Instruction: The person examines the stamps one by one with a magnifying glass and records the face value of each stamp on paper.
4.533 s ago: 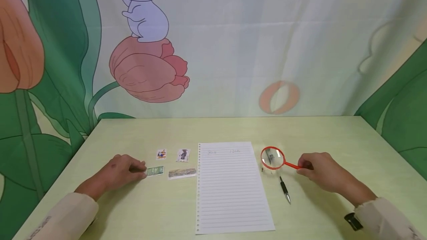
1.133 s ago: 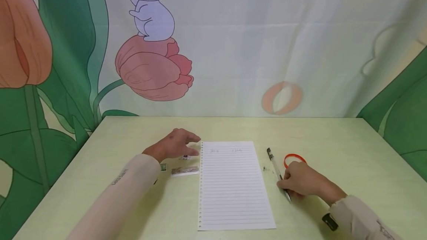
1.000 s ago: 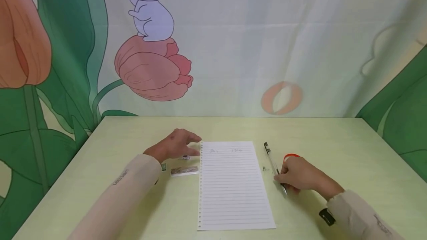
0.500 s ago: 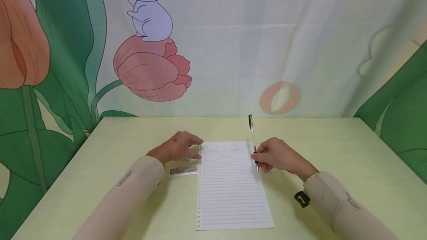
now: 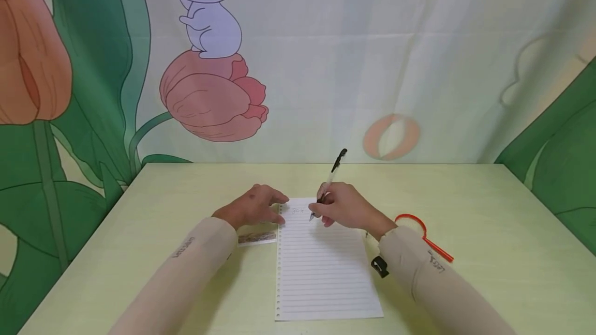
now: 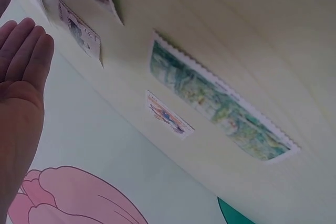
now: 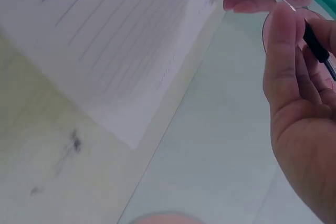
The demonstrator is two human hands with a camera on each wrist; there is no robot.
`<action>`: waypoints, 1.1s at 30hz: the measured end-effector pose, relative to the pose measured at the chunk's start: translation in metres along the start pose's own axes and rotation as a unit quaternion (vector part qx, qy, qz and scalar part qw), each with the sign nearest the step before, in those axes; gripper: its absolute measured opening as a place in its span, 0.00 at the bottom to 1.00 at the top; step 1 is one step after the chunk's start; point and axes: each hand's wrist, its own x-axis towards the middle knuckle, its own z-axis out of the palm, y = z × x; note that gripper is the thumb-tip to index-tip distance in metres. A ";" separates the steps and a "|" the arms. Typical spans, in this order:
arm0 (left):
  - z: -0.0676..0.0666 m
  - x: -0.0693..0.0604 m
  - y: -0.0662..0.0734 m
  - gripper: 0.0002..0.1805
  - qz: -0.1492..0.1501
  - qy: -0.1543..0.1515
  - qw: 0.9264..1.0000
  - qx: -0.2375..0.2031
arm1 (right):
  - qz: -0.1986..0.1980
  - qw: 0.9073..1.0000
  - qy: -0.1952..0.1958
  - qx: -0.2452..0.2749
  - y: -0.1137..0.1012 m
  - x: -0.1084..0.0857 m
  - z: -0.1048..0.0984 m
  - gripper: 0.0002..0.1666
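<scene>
My right hand (image 5: 344, 207) pinches a ballpoint pen (image 5: 339, 162) with a black cap end, its tip pointing down at the upper lines of a lined sheet of paper (image 5: 326, 278). In the right wrist view, the pen's dark grip (image 7: 315, 43) sits between thumb and fingers. My left hand (image 5: 258, 206) rests at the sheet's upper left edge, fingers extended. Beside it lies a long brownish stamp (image 5: 257, 238), partly covered by the hand. The left wrist view shows a green stamp (image 6: 215, 100), a small colourful stamp (image 6: 168, 116) and a stamp with a dark figure (image 6: 81, 32).
A red magnifying glass (image 5: 437, 248) lies on the table (image 5: 489, 211) right of the sheet, partly behind my right sleeve. Small dark specks (image 7: 76, 141) lie near the paper. A printed curtain (image 5: 302, 66) hangs behind the table's far edge.
The right hand has put down the magnifying glass, picked up the pen and carried it left over the sheet. The left hand has moved from the green stamp to the paper's edge.
</scene>
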 end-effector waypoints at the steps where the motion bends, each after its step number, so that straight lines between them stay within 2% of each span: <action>1: 0.000 0.001 0.000 0.31 -0.002 0.001 1.000 0.005 | -0.009 1.000 0.002 -0.008 -0.001 0.002 0.003 0.09; 4: 0.002 0.002 0.001 0.30 -0.013 -0.001 1.000 0.016 | -0.025 0.999 0.005 -0.020 -0.002 0.011 0.011 0.07; 9: 0.004 0.004 -0.001 0.29 -0.029 -0.012 0.999 0.026 | -0.027 1.000 0.007 -0.008 -0.002 0.025 0.022 0.05; 15: 0.002 0.007 0.000 0.28 -0.005 -0.020 0.998 0.056 | -0.022 1.000 0.008 -0.009 -0.001 0.036 0.029 0.06; 21: 0.001 0.013 0.002 0.27 0.016 -0.030 0.997 0.074 | 0.013 1.000 0.023 -0.012 0.005 0.039 0.029 0.08; 29: 0.002 0.015 0.002 0.27 -0.009 -0.033 0.996 0.083 | 0.019 0.999 -0.001 -0.038 0.010 0.039 0.031 0.09; 33: 0.001 0.014 0.002 0.27 -0.003 -0.035 0.996 0.083 | 0.014 0.998 -0.015 -0.057 0.014 0.039 0.032 0.09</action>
